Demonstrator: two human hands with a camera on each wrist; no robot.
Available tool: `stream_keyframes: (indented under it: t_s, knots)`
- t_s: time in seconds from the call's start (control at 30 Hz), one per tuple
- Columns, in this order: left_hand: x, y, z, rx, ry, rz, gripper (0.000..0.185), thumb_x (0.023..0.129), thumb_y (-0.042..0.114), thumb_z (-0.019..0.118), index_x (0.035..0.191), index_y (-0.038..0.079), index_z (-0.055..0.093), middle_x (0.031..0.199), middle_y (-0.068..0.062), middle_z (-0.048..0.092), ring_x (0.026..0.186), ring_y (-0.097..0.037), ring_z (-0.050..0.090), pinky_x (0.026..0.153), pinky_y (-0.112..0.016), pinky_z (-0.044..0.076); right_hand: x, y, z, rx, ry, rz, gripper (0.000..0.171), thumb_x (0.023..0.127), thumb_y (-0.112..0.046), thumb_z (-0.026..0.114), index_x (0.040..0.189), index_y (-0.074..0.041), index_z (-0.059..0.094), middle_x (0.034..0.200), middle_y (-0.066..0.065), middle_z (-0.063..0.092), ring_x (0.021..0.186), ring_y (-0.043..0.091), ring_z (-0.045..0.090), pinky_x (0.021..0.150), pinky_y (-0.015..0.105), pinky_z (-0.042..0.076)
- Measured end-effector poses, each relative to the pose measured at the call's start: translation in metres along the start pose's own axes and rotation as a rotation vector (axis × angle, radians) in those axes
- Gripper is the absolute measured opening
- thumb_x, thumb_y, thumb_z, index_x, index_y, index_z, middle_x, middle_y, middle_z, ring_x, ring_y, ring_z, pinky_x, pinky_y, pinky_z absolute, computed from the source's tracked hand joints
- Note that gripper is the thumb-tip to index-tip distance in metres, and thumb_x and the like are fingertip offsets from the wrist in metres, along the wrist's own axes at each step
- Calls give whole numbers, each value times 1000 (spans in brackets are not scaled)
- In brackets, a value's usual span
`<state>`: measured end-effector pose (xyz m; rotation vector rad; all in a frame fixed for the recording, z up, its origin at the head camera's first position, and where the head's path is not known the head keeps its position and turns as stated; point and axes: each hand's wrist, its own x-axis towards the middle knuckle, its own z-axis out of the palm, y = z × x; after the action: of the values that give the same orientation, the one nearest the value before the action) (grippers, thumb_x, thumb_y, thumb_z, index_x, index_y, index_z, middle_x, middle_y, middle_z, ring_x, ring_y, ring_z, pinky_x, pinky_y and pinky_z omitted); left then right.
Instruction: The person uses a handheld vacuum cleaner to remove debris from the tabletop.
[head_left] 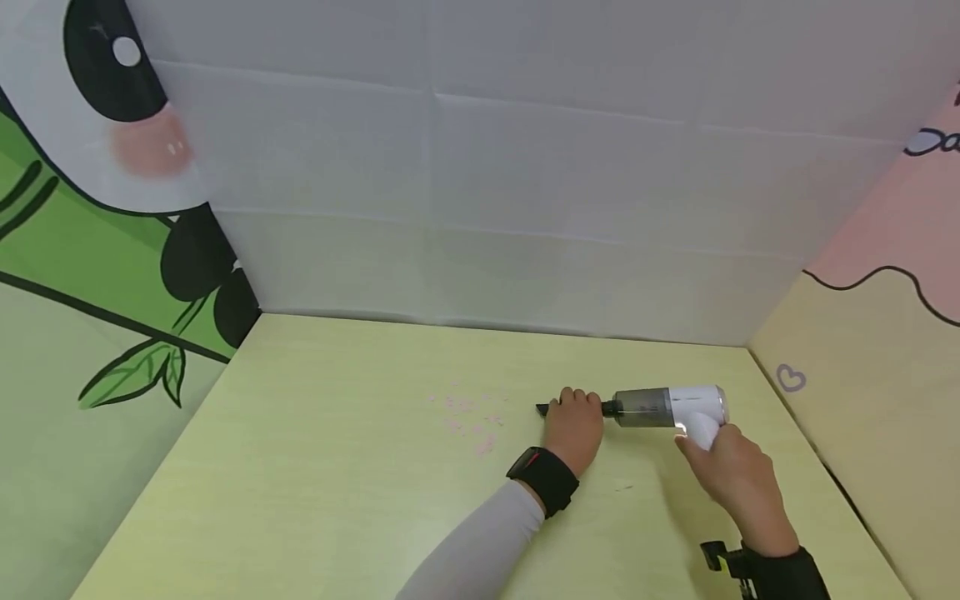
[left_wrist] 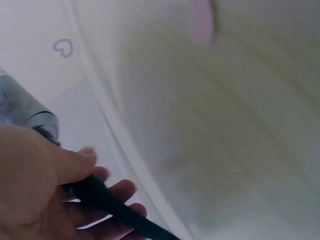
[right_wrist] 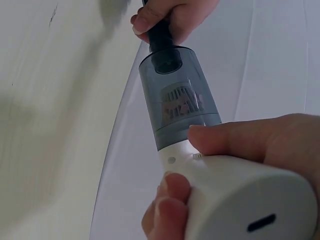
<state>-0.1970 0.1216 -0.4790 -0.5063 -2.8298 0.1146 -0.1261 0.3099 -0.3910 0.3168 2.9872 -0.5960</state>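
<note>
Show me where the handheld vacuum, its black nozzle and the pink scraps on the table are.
handheld vacuum (head_left: 667,407), head view, on its grey dust chamber.
black nozzle (left_wrist: 112,206), left wrist view, on the shaft between the fingers.
pink scraps (head_left: 483,444), head view, on the nearest clump.

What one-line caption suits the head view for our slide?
Left hand grips the black nozzle and right hand holds a handheld vacuum beside pink scraps.
</note>
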Motion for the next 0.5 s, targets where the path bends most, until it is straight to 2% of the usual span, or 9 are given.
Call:
stream_keyframes:
  t_s: [0.17,0.27,0.37,0.5]
  knots:
    - [4,5,4,-27,28,3,24,105,36,56,118,18,65,105,0,67,99,-17,62,87,-30,54,-2,7,-3,25,-13,24,58,100,-49,56,91,8,48,71,13,54,58,23,55,47,34,42]
    - [6,7,2,-43,-23,-34,29,105,36,57,124,17,65,113,-2,67,108,-19,62,95,-32,53,-2,10,-5,36,-29,33,59,100,-50,55,90,8,48,70,12,54,57,23,55,47,34,43]
    - [9,4,1,-50,-46,-67,31,105,35,57,126,14,65,118,-4,68,114,-21,62,100,-34,52,-1,10,-8,39,-44,38,60,100,-51,55,90,8,48,70,12,55,57,23,55,47,34,43]
    - [13,-1,-1,-56,-8,-65,30,104,32,58,124,11,67,116,-5,69,112,-21,63,101,-33,51,1,12,-14,52,-54,43,61,100,-53,54,91,8,49,70,12,58,57,22,57,47,34,44]
